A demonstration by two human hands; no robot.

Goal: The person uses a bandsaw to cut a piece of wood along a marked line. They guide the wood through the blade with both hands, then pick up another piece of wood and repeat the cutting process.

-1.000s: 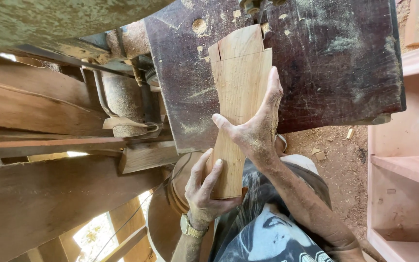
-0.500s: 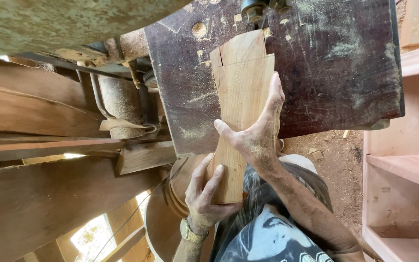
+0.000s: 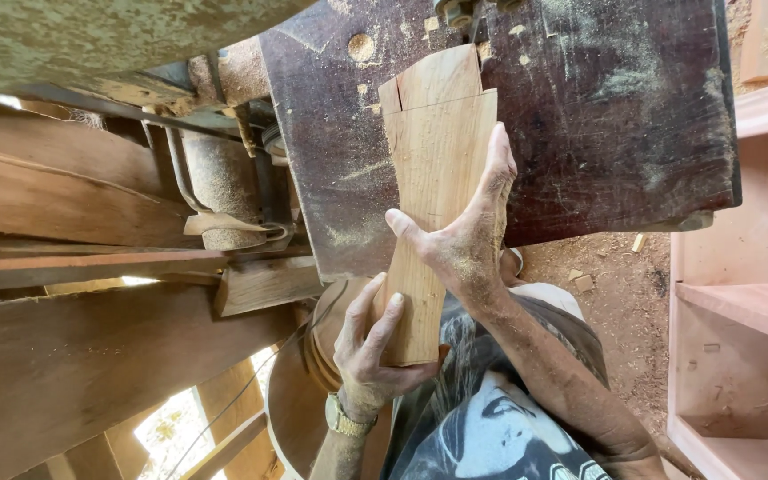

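Observation:
A light wooden board [image 3: 437, 169] lies flat on the dark, sawdust-covered saw table [image 3: 615, 133]. Its far end, which has a short cut in it, sits at the saw blade guide [image 3: 468, 13]. My right hand [image 3: 468, 236] presses on the middle of the board, fingers along its right edge and thumb spread across the face. My left hand [image 3: 371, 351], with a wristwatch, grips the near end of the board, which hangs off the table's edge.
Rough wooden planks and beams [image 3: 91, 356] fill the left side. A dusty cylindrical machine part [image 3: 224, 178] sits beside the table. A pale wooden shelf unit [image 3: 748, 293] stands at the right, over a dirt floor with wood scraps [image 3: 597, 276].
The board has crept a little toward the blade, with both hands still on it. The view has shifted slightly.

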